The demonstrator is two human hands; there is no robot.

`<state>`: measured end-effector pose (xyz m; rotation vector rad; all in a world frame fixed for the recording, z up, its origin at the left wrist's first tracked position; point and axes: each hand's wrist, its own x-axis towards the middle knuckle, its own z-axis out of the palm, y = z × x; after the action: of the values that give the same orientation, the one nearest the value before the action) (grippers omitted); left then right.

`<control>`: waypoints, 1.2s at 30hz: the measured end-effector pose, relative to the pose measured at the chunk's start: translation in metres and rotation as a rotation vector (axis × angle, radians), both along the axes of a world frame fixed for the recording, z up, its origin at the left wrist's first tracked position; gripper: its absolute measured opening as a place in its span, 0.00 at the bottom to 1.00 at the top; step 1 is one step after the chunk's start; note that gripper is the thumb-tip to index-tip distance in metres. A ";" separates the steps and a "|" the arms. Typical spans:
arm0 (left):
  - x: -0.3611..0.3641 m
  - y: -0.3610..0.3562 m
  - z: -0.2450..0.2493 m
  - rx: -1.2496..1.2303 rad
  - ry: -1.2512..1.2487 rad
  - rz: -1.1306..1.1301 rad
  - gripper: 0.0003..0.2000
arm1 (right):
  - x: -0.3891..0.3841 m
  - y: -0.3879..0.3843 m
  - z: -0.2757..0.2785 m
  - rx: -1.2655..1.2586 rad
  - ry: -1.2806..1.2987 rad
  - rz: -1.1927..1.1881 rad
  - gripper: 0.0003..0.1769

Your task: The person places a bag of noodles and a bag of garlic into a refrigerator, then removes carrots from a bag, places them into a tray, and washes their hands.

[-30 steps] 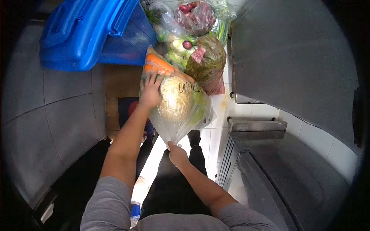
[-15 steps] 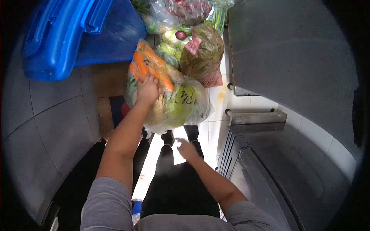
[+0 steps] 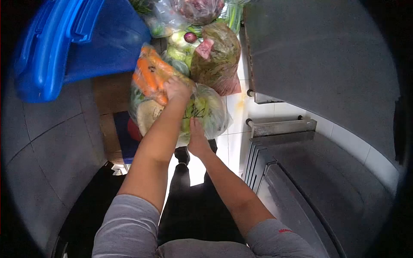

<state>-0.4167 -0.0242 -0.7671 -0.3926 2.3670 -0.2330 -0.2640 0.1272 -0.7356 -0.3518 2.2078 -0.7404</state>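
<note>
A clear plastic bag of orange carrots [image 3: 148,81] lies against a large bag of leafy green vegetables [image 3: 208,103] with dark writing on the plastic. My left hand [image 3: 177,89] is on top where the carrots meet the greens, its slightly blurred fingers bent into the bag's plastic. Below it, my right hand [image 3: 198,139] rests on the near side of the leafy bag, fingers stretched out and pointing away from me. A pale round vegetable [image 3: 148,114] shows through the plastic left of my left forearm.
A blue plastic tub [image 3: 107,47] stands at upper left. Beyond the bags lie a brownish bag of greens [image 3: 217,60], a purple onion [image 3: 190,37] and a bag of red-purple produce [image 3: 200,8]. Grey metal equipment [image 3: 318,172] lines the right side, over white floor tiles [image 3: 241,146].
My left hand has moved right, off the carrots toward the leafy bag. My right hand has risen from in front of my legs to the bag's near side. The camera view has shifted slightly.
</note>
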 end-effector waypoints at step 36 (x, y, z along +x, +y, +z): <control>0.120 -0.082 0.085 0.505 0.145 -0.732 0.11 | 0.026 0.170 -0.007 0.046 0.196 0.269 0.05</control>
<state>-0.2969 -0.1065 -0.6818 0.7256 2.5061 0.0730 -0.2379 0.2976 -0.7427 -0.7080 2.2935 -0.5267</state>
